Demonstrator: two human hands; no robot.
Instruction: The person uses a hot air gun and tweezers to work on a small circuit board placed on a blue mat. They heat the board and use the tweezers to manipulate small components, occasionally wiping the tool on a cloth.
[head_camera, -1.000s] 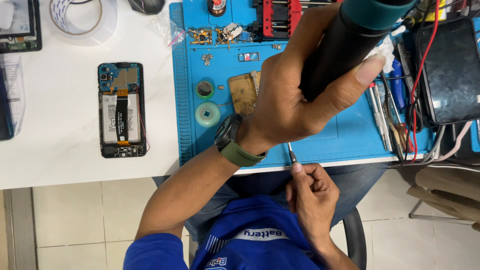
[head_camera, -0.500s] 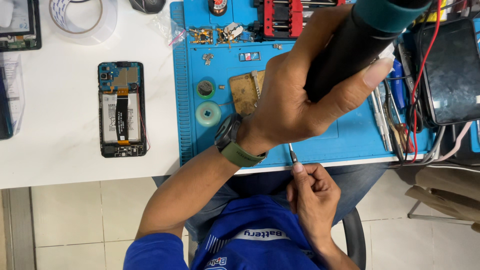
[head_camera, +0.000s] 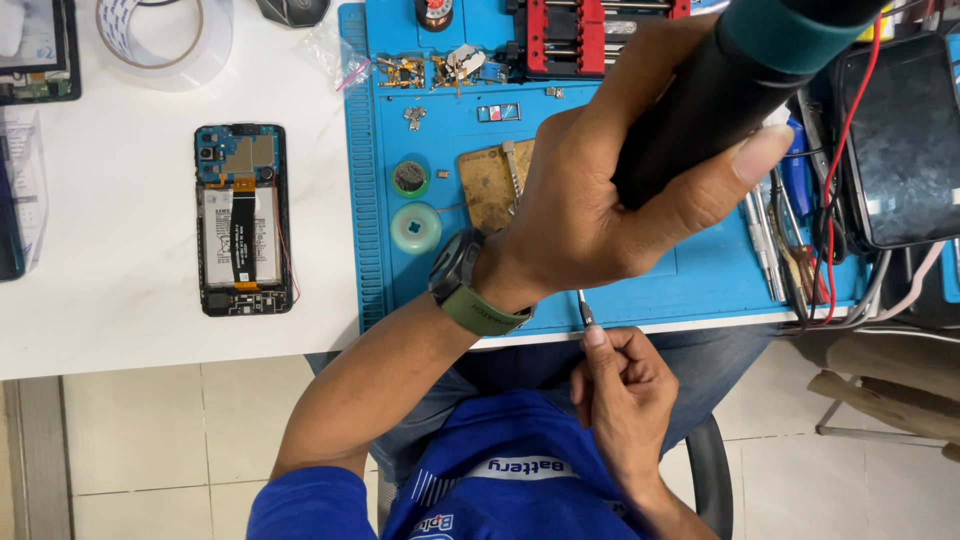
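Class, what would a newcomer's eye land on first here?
The left hand grips a thick black tool over the blue work mat, centre top. Below, the right hand pinches a thin metal tool. An opened phone lies on the white table, left.

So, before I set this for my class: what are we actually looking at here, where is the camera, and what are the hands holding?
There is one picture, from a camera on the person's head, looking down at their own hands and lap. There is no machine. The left hand, with a watch on its wrist, is closed around a thick black tool. The right hand, near the table edge, pinches a thin metal pick. On the white table lie a blue mat with small parts, an opened phone and a tape roll.
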